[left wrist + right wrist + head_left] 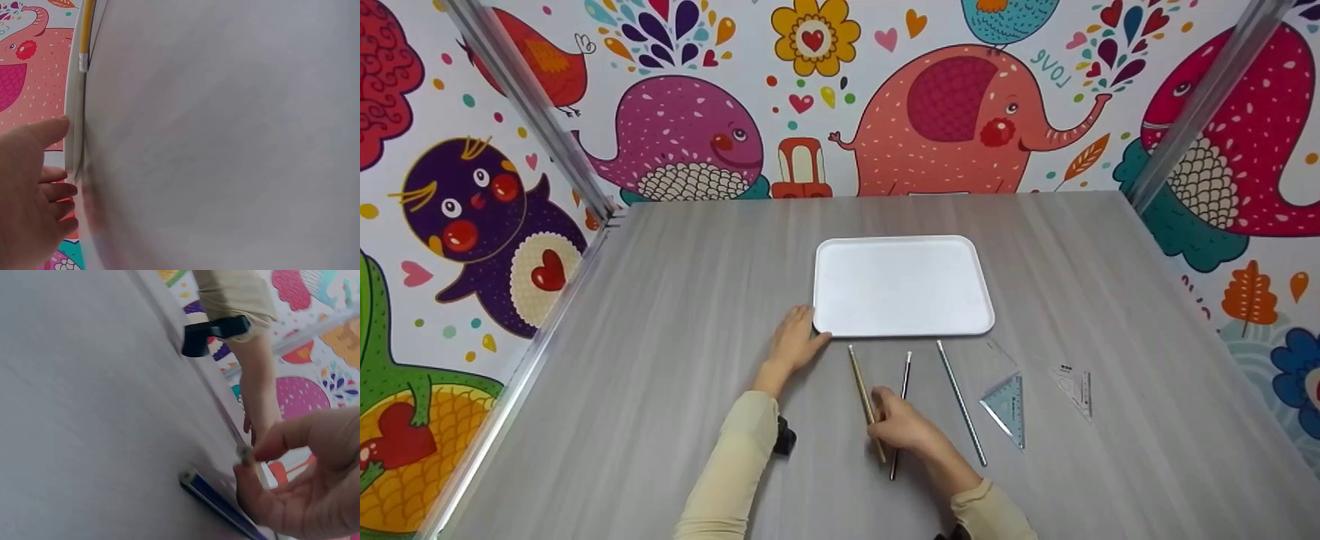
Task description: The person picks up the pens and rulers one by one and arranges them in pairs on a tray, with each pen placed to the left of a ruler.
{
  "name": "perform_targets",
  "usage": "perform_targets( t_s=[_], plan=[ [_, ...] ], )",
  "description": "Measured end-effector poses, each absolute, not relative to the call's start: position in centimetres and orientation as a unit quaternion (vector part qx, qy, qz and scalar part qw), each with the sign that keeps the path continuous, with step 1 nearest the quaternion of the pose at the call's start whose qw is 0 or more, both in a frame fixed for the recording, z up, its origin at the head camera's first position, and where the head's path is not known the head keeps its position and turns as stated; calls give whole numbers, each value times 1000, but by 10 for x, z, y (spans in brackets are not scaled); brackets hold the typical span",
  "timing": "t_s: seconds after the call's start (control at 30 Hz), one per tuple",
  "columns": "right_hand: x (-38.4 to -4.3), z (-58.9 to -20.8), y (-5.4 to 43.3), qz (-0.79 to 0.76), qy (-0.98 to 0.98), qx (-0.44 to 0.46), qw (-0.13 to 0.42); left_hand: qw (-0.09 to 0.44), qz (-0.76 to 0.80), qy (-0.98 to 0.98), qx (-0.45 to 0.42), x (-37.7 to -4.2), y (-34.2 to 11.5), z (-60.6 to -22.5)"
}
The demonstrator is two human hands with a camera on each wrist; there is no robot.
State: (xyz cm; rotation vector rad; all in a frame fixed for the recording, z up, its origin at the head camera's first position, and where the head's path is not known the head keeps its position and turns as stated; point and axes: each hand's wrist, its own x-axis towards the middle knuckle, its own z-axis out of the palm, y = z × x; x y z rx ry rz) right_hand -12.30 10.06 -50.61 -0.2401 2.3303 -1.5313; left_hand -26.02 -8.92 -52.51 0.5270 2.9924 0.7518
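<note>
A white tray (904,289) lies flat on the table. My left hand (795,341) rests at its near left corner, with the thumb against the rim and the other fingers loosely extended in the left wrist view. Thumb and fingers of my right hand (904,421) pinch a yellow pencil (858,379) towards its near end; its far tip points at the tray. Just right of it, partly behind the right hand, lies a dark pencil (906,375). Farther right is a blue-green pencil (960,405).
A bluish triangular set square (1011,411) lies right of the pencils, with a faint clear set square (996,356) touching or close behind it. Another small clear set square (1080,390) lies farther right. Patterned walls (810,112) and metal posts (1207,105) bound the grey table (675,300).
</note>
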Motion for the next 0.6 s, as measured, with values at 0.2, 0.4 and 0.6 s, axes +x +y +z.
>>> perform_targets(
  t_s=[0.2, 0.4, 0.6],
  plan=[
    [-130, -510, 115, -685, 669, -43, 287, 15, 242, 957, 160, -260, -89, -524],
    [-133, -508, 124, -708, 634, -30, 309, 18, 241, 957, 163, -260, -89, -524],
    [-139, -501, 128, -708, 633, -25, 312, 16, 243, 956, 166, -261, -90, -525]
  ],
)
